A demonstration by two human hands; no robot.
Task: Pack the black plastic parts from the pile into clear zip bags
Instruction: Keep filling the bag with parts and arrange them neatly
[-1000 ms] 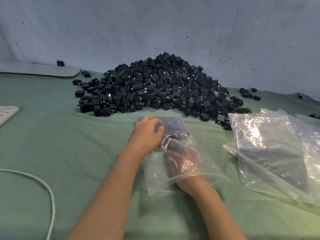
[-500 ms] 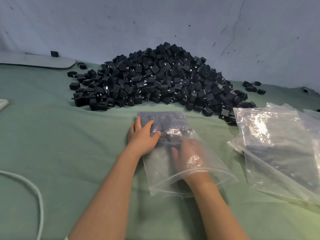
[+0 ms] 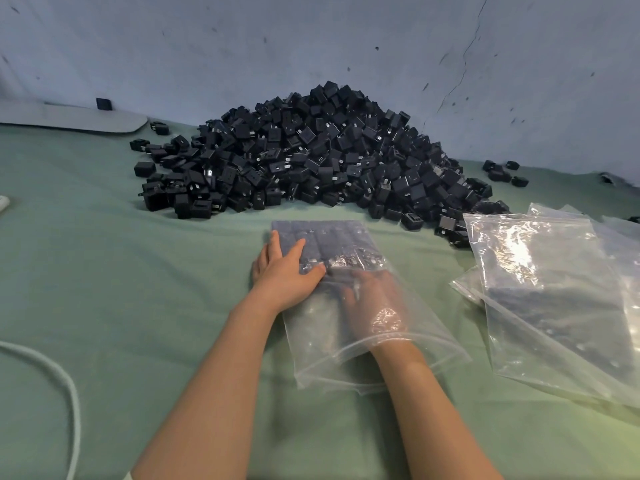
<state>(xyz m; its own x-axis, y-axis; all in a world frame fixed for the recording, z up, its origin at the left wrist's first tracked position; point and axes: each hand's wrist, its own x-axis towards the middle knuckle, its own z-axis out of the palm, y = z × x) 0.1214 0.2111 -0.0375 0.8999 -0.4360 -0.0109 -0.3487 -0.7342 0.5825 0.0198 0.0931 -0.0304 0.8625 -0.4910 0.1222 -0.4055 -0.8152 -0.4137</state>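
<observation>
- The clear zip bag lies flat on the green worktop. Its long axis runs away from me, with the open mouth at the near end and the closed bottom at the far end.
- The packed black parts sit in neat rows against that far end. The loose pile lies beyond the bag, against the wall.
- My left hand rests on top of the bag from outside. Its fingers are straight and spread, pressing the film down over the near-left rows.
- My right hand is inside the bag, in through the mouth up to the wrist. Its fingertips point at the nearest row of parts and seem to touch it.
- Through the creased plastic I cannot tell whether the right fingers pinch a part or only push.
- The relation that matters is that the packed rows lie straight ahead of the right fingertips, along the bag's length. I judge any push or withdrawal should follow that line while the left hand pins the bag.
- The left hand is nearer the pile.
- Spare bags lie to the right, and a white cable lies to the left.
</observation>
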